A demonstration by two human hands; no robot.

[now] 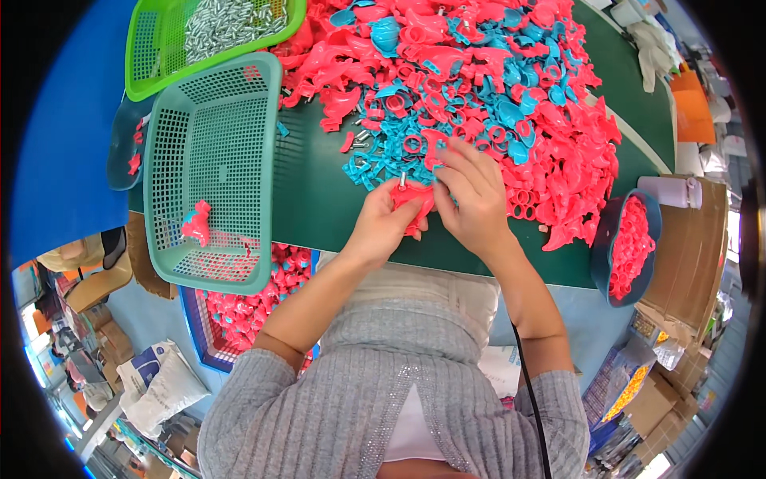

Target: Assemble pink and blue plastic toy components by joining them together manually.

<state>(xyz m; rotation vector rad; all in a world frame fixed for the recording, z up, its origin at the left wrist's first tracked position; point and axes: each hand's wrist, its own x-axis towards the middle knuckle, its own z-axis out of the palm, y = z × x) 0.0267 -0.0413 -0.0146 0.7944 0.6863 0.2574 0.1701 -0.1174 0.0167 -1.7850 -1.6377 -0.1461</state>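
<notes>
My left hand [378,225] grips a glossy pink plastic part [415,206] over the table's front edge. A small silver metal pin [402,180] stands up at the part's upper end. Close against its right side is my right hand [477,199], thumb and fingers bent together. A bit of blue shows at those fingertips; what they hold is too small to make out. Just beyond both hands lie small blue plastic pieces [375,166], with a few silver pins among them. A large heap of pink shell parts [558,164] spreads behind and to the right.
On the left stands a green mesh basket [270,172] with one pink-and-blue assembled piece [196,223] inside. Behind it, a lime basket [137,73] holds silver pins. A dark bin [600,267] of pink pieces hangs at the right edge. Below left sits a crate of pink parts [239,319].
</notes>
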